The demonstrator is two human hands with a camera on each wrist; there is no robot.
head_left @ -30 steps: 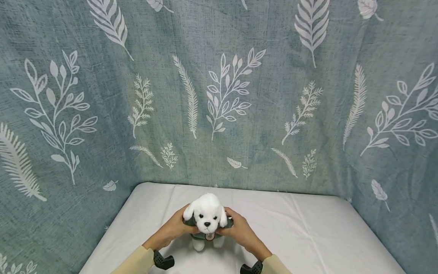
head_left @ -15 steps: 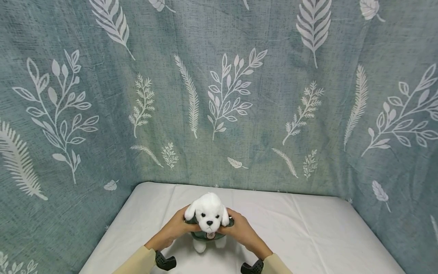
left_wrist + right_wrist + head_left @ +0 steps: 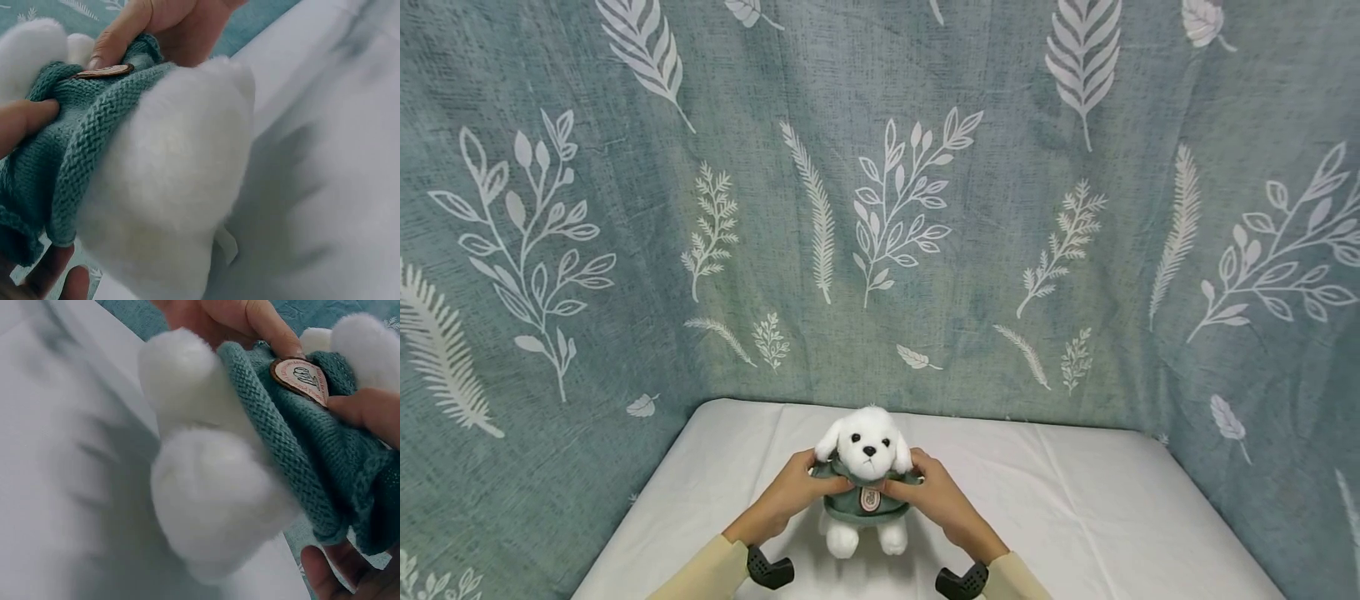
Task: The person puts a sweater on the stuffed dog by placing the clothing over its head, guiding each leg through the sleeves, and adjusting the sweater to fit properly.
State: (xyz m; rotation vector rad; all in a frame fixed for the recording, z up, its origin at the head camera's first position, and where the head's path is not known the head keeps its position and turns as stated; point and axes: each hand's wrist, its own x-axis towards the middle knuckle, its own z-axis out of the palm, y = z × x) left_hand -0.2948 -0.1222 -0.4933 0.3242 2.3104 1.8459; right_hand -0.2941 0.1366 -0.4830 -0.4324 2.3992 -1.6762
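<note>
Toward the near edge of a white-clothed table (image 3: 1037, 517), my head view shows a white toy dog (image 3: 867, 465) facing me in a green knitted sweater (image 3: 846, 505). My left hand (image 3: 792, 492) and my right hand (image 3: 943, 493) hold it from either side, thumbs in front just below its chin, a leafy curtain (image 3: 745, 208) behind.

At my left wrist, my thumb presses the knit, and a small white label (image 3: 227, 245) pokes out by the furry underside.

At my right wrist, a rounded patch (image 3: 302, 380) sits between my two thumbs; whether the dog touches the table I cannot tell.
</note>
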